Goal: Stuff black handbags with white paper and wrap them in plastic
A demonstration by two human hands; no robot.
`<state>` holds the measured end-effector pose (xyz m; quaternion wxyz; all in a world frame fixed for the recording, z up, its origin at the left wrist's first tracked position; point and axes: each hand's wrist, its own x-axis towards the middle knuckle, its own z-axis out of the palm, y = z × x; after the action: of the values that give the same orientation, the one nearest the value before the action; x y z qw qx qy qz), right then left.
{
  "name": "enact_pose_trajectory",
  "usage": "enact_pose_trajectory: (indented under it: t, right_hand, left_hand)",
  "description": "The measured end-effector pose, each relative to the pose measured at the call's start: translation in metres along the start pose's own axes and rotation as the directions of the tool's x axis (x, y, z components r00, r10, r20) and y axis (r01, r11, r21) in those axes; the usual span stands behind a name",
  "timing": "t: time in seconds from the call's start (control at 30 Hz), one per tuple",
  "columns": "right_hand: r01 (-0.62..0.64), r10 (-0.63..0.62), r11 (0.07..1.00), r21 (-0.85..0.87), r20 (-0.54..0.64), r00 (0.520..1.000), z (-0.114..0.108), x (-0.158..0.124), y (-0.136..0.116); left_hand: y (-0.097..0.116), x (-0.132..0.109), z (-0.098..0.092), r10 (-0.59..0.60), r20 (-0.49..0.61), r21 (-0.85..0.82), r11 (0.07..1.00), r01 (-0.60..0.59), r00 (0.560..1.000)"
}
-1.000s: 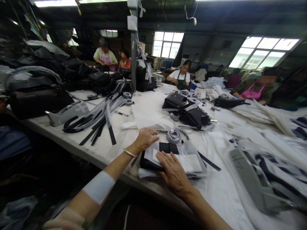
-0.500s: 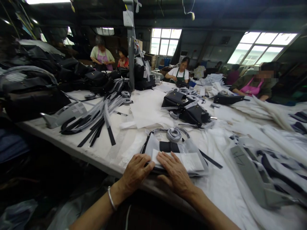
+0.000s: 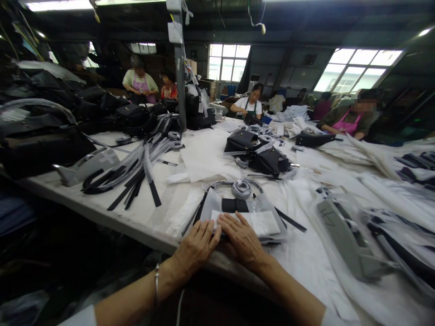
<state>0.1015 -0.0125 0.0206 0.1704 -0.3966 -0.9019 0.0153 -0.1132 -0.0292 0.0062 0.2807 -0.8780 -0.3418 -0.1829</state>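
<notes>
Factory floor: a worker's left hand (image 3: 197, 246) and right hand (image 3: 243, 242) lie open and flat, gripping nothing, apparently smoothing a plastic-wrapped black bag (image 3: 251, 215) at the worktable (image 3: 102, 206) near edge. Lifting it would call for fingers under the wrap.

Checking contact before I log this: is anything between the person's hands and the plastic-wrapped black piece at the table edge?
Nothing separate. The left hand and right hand lie flat on the plastic-wrapped black piece; only its clear cover and white sheet are under them.
</notes>
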Motion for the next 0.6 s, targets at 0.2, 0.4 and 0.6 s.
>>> enact_pose_trajectory:
  t: [0.2,0.4,0.6]
  right_hand:
    - [-0.057,0.053,0.997,-0.043,-0.091,0.994,0.008,-0.003,-0.010]
    - [-0.126,0.070,0.975,-0.184,-0.288,0.955,0.027,0.005,-0.016]
    - [-0.080,0.004,0.957,-0.279,-0.262,0.965,0.006,0.028,-0.008]
  left_hand:
    - [-0.014,0.009,0.004,0.139,0.053,-0.004,0.990,-0.139,0.989]
    - [-0.028,0.018,-0.001,0.141,-0.027,-0.021,0.990,-0.142,0.990]
    - [-0.034,0.027,0.004,0.096,-0.191,-0.032,0.994,-0.103,0.977]
